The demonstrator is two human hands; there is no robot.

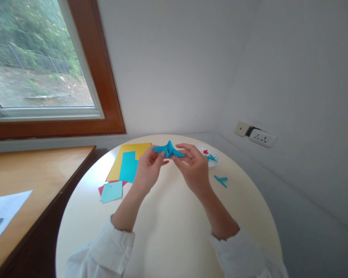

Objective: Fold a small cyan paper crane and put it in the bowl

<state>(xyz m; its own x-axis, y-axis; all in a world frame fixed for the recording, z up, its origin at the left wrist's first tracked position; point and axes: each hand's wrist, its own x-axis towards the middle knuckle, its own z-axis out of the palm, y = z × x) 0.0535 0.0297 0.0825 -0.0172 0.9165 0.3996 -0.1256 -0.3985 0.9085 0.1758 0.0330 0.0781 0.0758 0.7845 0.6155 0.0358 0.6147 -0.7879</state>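
Between my two hands, raised over the far half of the round white table [174,224], is a folded blue origami paper piece [169,149]. It has a raised point in the middle and a pointed arm out to each side. My left hand [149,166] pinches its left part, with the thumb on the front. My right hand [193,164] grips its right part between thumb and fingers. Some fingertips are hidden behind the paper and the hands.
Left on the table lie yellow paper [116,164], blue paper [128,166] and pale blue squares [112,192] over red paper. At right are a clear dish [215,163] with small blue and red paper pieces and a blue paper strip piece [221,180]. A wooden desk [46,170] stands left.
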